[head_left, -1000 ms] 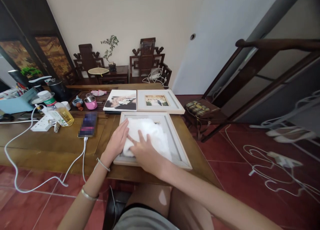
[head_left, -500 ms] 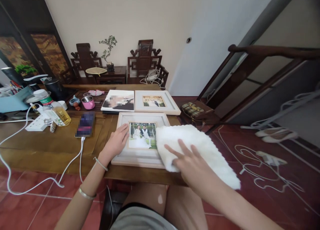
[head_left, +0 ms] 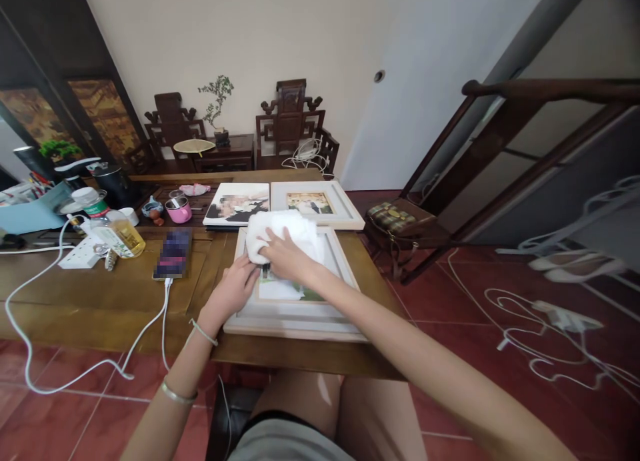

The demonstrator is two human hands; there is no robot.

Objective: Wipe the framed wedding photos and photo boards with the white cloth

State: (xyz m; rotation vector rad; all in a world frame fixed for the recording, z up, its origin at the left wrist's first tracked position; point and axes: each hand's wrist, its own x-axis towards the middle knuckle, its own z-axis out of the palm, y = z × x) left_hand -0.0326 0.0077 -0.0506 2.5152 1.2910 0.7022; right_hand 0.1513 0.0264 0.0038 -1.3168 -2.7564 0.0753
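A light wooden picture frame (head_left: 300, 327) with a wide pale mat lies flat near the table's front edge. The photo inside (head_left: 280, 289) is partly covered. My left hand (head_left: 235, 284) rests on the frame's left side with its fingers laid out. A fluffy white cloth (head_left: 260, 229) is bunched under my right hand (head_left: 284, 255), which presses it onto the upper left of the frame. My right fingertips sink into the cloth, close to my left fingers. The cloth and my right forearm hide the top of the photo and part of the frame's right half.
Behind lie a second framed photo (head_left: 345, 211) and a photo panel (head_left: 225, 214). On the left of the table (head_left: 200, 327) are a charging phone (head_left: 173, 254), a pink cup (head_left: 179, 209), a bottle (head_left: 125, 237) and a power strip (head_left: 80, 251). A chair (head_left: 480, 147) holding a checked bag (head_left: 393, 217) stands right.
My right hand has carried the white cloth from the frame's lower right to its upper left, and the cloth is now more bunched. My left hand stays in nearly the same place.
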